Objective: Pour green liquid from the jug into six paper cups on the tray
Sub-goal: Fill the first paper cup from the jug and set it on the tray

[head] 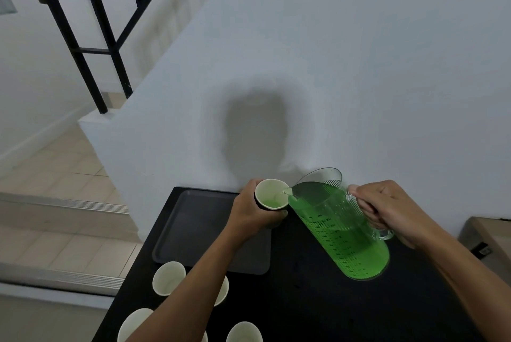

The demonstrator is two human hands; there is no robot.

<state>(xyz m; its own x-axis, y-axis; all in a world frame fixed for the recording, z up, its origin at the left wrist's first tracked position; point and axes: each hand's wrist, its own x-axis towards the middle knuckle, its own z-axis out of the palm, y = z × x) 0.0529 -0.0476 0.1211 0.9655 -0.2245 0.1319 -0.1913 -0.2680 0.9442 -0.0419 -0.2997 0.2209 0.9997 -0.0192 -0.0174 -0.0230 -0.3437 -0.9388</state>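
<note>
My right hand (pixel 392 210) grips the glass handle of a clear jug (pixel 340 228) of green liquid, tilted left so its spout meets the rim of a paper cup (pixel 272 193). My left hand (pixel 250 211) holds that cup around its dark side, above the far right corner of the dark grey tray (pixel 193 225). A little green liquid lies in the cup's bottom. Several empty paper cups (pixel 168 278) stand on the black table in front of the tray, partly hidden by my left forearm.
The black table (pixel 318 300) stands against a white wall (pixel 331 79). To the left the floor drops in tiled steps with a black railing (pixel 91 37). A wooden piece of furniture (pixel 489 234) shows at the right edge.
</note>
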